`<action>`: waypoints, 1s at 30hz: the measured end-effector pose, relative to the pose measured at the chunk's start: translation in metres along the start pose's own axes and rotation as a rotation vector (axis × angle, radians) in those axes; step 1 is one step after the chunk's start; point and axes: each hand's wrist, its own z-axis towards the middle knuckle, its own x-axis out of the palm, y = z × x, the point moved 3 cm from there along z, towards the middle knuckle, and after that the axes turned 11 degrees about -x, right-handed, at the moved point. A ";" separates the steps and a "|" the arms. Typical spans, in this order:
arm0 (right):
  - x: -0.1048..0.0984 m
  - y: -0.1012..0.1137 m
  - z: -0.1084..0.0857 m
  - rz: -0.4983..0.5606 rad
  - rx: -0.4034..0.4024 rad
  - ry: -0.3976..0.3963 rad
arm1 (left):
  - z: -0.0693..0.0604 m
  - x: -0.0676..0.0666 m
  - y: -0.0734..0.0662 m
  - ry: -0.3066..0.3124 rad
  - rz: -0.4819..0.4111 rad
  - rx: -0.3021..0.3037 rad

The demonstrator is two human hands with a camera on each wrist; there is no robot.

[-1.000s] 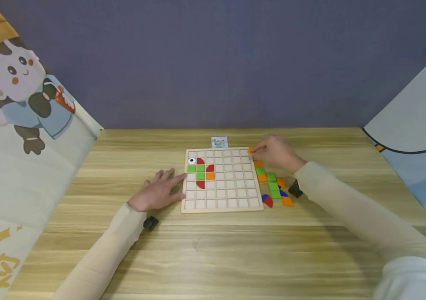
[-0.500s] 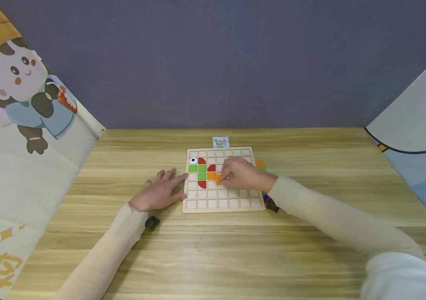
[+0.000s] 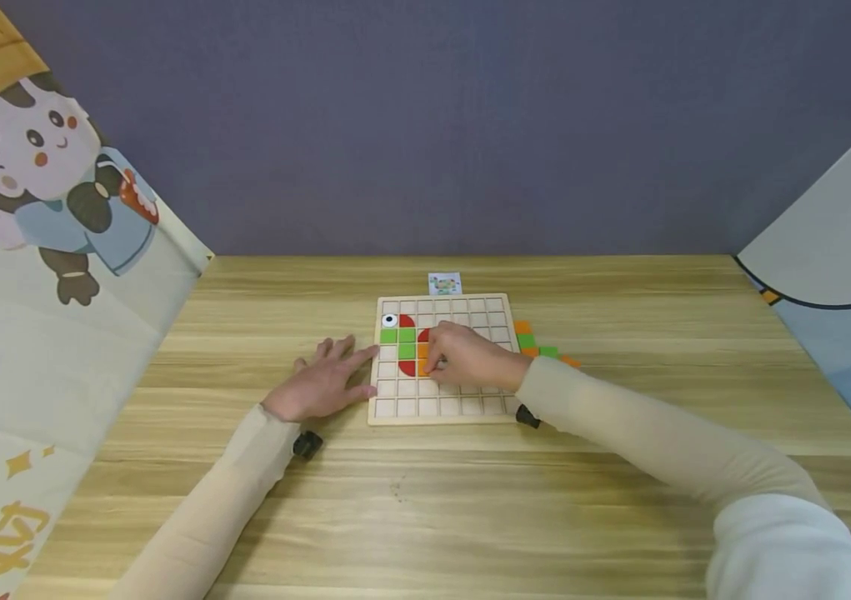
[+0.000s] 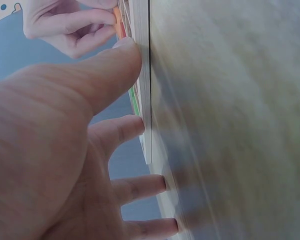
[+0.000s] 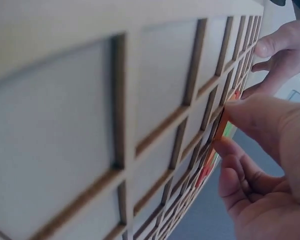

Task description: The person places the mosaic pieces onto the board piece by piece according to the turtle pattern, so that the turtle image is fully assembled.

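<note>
One orange tile [image 5: 220,126], gridded wooden board [image 3: 436,407]

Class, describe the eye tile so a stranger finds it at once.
On the table lies a gridded board. In its leftmost column, second row down, above a green square and left of a red piece, sits the eye tile. Unlike those plain-coloured neighbours, it is white with a black centre.
</note>
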 end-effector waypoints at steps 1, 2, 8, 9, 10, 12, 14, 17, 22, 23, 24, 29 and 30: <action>0.000 0.001 -0.001 -0.002 0.004 0.001 | 0.000 0.000 0.000 0.001 0.001 0.000; 0.001 0.001 -0.001 -0.006 0.006 0.002 | 0.000 0.000 0.000 0.002 0.003 0.000; 0.002 0.006 0.000 -0.078 -0.058 -0.017 | 0.000 -0.001 -0.001 0.007 0.013 -0.005; 0.003 0.007 0.001 -0.099 -0.084 -0.011 | 0.000 -0.001 -0.001 0.006 0.015 -0.006; 0.005 0.008 0.002 -0.114 -0.109 -0.004 | 0.001 0.000 -0.001 0.007 0.017 -0.006; 0.008 0.010 0.004 -0.138 -0.143 0.018 | 0.001 0.000 -0.002 0.005 0.020 -0.004; 0.010 0.011 0.005 -0.160 -0.157 0.036 | 0.001 0.000 -0.002 0.004 0.022 -0.004; 0.010 0.012 0.004 -0.179 -0.147 0.036 | 0.001 0.001 -0.003 0.003 0.020 -0.004; 0.003 0.010 -0.003 -0.153 -0.145 -0.001 | 0.001 0.000 -0.003 0.000 0.019 0.000; -0.001 0.009 -0.006 -0.137 -0.134 -0.019 | 0.001 0.000 -0.003 -0.001 0.019 0.000; -0.006 0.007 -0.009 -0.127 -0.124 -0.042 | 0.001 -0.001 -0.003 -0.002 0.020 0.001; -0.034 -0.023 -0.043 -0.079 -0.003 -0.171 | -0.001 0.000 -0.003 -0.002 0.023 0.005; -0.039 -0.031 -0.053 -0.080 0.024 -0.187 | -0.001 0.000 -0.003 0.000 0.021 0.005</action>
